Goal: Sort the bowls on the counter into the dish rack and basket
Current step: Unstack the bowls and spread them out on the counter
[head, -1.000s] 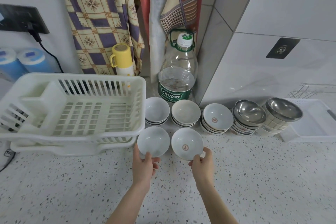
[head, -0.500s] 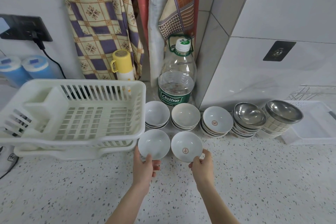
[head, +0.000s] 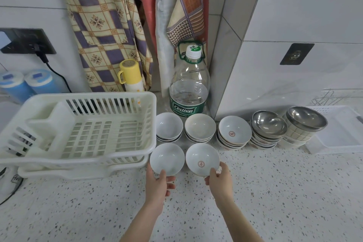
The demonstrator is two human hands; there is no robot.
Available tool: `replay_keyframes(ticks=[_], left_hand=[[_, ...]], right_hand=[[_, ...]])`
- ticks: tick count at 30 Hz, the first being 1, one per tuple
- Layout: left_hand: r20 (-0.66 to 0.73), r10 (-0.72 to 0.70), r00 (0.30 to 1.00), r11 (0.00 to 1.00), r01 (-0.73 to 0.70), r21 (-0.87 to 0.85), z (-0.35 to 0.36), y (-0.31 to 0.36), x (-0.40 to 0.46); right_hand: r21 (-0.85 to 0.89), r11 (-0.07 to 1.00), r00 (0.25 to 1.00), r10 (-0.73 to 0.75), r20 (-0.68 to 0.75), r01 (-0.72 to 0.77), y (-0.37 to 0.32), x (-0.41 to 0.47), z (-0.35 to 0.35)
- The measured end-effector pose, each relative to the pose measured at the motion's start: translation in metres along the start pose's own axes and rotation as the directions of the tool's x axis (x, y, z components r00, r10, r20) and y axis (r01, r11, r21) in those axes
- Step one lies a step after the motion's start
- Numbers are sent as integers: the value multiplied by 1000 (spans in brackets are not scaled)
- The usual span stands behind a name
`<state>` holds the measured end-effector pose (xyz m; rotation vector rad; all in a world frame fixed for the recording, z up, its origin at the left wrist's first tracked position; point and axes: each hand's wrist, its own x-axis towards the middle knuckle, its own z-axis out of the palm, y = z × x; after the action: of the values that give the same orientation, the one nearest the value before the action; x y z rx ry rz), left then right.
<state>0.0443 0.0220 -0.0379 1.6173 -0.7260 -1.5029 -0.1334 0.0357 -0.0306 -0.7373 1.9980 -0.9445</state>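
While a speckled tabletop (head: 275, 192) fills the lower part of the view, a white plastic dish rack (head: 82, 133) stands on its left side with nothing showing inside it. At the far right lies a shallow white basket (head: 341, 129), partly cut off by the picture's edge. Behind the middle of the tabletop stands a large clear water bottle (head: 189, 88) with a green label and a white cap, and left of it a yellow-lidded flask (head: 130, 76) rises behind the rack's back wall.

Along the back runs a row of stacked bowls: a pale blue stack (head: 169, 126) just beside the rack, a cream stack (head: 200, 127), a stack with a red mark in the top bowl (head: 234, 131), then two stacks topped by steel bowls (head: 269, 126) (head: 306, 118), the last touching the basket's near corner.

In front of that row, the left hand (head: 159, 184) grips a plain white bowl (head: 167, 158) by its near rim, thumb on the inside and fingers curled beneath. It sits close to the rack's front corner. The right hand (head: 221, 180) pinches a white bowl with a red mark (head: 202, 158) in the same way, thumb over the rim. The two bowls are side by side, nearly touching, tilted toward the camera.
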Motion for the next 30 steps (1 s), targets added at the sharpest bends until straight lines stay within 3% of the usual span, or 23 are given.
replay_keyframes(ticks=[13, 16, 19, 21, 26, 30], left_hand=[[75, -66, 995, 997, 63, 46, -5, 5, -2], [72, -46, 996, 997, 41, 71, -11, 7, -3], [-16, 21, 1000, 998, -20, 66, -21, 3, -8], [-82, 70, 994, 997, -66, 47, -27, 1, -12], [-120, 151, 981, 989, -149, 24, -16, 24, -4], [-23, 40, 999, 998, -39, 55, 14, 52, 26]], right_hand=[[129, 990, 997, 48, 64, -55, -6, -3, -2], [32, 996, 994, 79, 74, -82, -10, 0, -8], [-192, 981, 999, 9, -49, -18, -13, 3, -21], [-231, 973, 992, -47, -116, 19, -20, 6, -29], [-88, 989, 982, -132, -132, 121, -46, 20, -32], [51, 998, 1000, 27, -15, -26, -71, 44, -12]])
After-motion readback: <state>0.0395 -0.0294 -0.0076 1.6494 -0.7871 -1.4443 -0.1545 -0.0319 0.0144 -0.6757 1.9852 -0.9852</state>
